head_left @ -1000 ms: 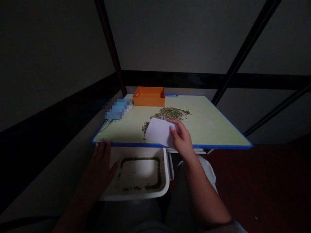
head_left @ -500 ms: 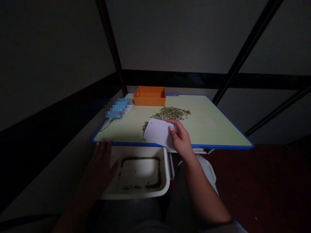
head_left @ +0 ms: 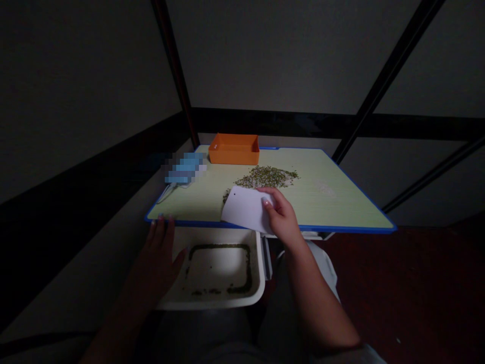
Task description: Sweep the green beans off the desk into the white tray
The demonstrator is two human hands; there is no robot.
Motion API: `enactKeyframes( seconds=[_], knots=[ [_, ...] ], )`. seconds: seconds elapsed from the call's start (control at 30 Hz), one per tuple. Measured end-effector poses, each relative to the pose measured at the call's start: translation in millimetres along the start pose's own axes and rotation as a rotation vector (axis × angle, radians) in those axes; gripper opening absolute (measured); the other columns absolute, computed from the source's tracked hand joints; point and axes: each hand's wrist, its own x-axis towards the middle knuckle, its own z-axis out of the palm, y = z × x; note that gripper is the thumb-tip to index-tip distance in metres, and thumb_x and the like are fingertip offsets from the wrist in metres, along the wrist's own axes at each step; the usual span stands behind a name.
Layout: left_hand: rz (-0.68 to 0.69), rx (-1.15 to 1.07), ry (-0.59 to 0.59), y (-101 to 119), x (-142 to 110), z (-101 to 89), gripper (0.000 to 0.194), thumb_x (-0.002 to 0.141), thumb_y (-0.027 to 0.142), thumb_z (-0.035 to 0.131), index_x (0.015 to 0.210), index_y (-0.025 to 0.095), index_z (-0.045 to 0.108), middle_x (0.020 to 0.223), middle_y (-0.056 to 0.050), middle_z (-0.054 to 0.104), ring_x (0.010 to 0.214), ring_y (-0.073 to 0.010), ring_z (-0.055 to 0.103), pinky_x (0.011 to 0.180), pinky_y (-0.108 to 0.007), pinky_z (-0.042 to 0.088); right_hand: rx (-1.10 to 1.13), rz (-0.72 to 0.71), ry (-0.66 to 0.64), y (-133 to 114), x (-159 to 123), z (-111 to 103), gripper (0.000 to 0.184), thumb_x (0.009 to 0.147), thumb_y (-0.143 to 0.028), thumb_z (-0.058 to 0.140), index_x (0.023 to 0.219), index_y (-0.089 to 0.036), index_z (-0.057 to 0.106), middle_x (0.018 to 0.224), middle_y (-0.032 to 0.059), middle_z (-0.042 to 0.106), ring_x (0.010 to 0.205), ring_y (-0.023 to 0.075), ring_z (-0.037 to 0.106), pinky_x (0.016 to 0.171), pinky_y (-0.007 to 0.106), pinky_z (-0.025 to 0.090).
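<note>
Shifted leftward, the thin white rectangular card [head_left: 244, 210], pinched in the right grip [head_left: 282, 215] near frame centre, could flick tiny green grains [head_left: 269, 177] past the white plastic bin [head_left: 260, 280] if swept hard, the left grip [head_left: 161, 253] spread at lower left.

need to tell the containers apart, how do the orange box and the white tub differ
The box is orange, while the tub is white.
The box stands on the table near its far edge; the tub sits lower, below the near edge.
The box has sharp corners; the tub's visible corners are rounded.
Both are open at the top.
</note>
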Motion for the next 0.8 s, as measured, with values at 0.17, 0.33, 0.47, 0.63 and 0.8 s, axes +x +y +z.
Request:
enactKeyframes(
  seconds=[0.17,0.33,0.47,0.63,0.8],
  knots=[
    [-0.005,0.001,0.007,0.6,0.5,1.7,0.076,0.089,0.052,0.032,0.15,0.008,0.023,0.16,-0.025,0.028,0.151,-0.0374,0.025,0.118,-0.056,0.034,0.045,-0.004,-0.036,-0.6,-0.3,-1.1,0.022,0.09,-0.028,0.053,0.109,-0.023,0.065,0.109,0.0044,0.071,0.104,0.022,0.065,0.095,0.038,0.049],
    [0.0,-0.005,-0.002,0.3,0.5,1.0,0.076,0.089,0.051,0.033,0.151,0.009,0.022,0.16,-0.025,0.027,0.151,-0.0367,0.023,0.118,-0.055,0.034,0.043,-0.041,0.083,-9.1,-2.8,-4.6,0.025,0.093,-0.033,0.054,0.115,-0.025,0.062,0.119,0.0075,0.068,0.111,0.0238,0.062,0.101,0.043,0.047],
    [0.0,-0.01,-0.01,0.3,0.6,0.5,0.076,0.089,0.051,0.033,0.151,0.008,0.022,0.16,-0.025,0.027,0.151,-0.0374,0.023,0.118,-0.056,0.034,-0.01,-0.09,0.146,-17.0,-7.1,-1.0,0.024,0.095,-0.032,0.052,0.117,-0.025,0.06,0.119,0.0074,0.067,0.11,0.0232,0.063,0.098,0.04,0.049],
    [-0.009,-0.009,-0.003,0.0,0.0,1.3,0.076,0.089,0.05,0.033,0.152,0.009,0.02,0.161,-0.025,0.025,0.151,-0.0381,0.023,0.118,-0.057,0.035,-0.098,-0.111,0.084,-14.6,-10.4,8.7,0.024,0.097,-0.031,0.049,0.117,-0.025,0.059,0.114,0.0066,0.068,0.105,0.0224,0.064,0.09,0.036,0.051],
    [-0.004,-0.011,0.0,0.4,0.1,0.9,0.075,0.089,0.049,0.037,0.152,0.011,0.021,0.161,-0.024,0.026,0.151,-0.0374,0.024,0.118,-0.057,0.035,-0.123,-0.089,0.074,-12.6,-10.5,9.6,0.024,0.097,-0.032,0.048,0.117,-0.024,0.059,0.113,0.0066,0.068,0.11,0.0231,0.062,0.093,0.036,0.049]
  ],
)
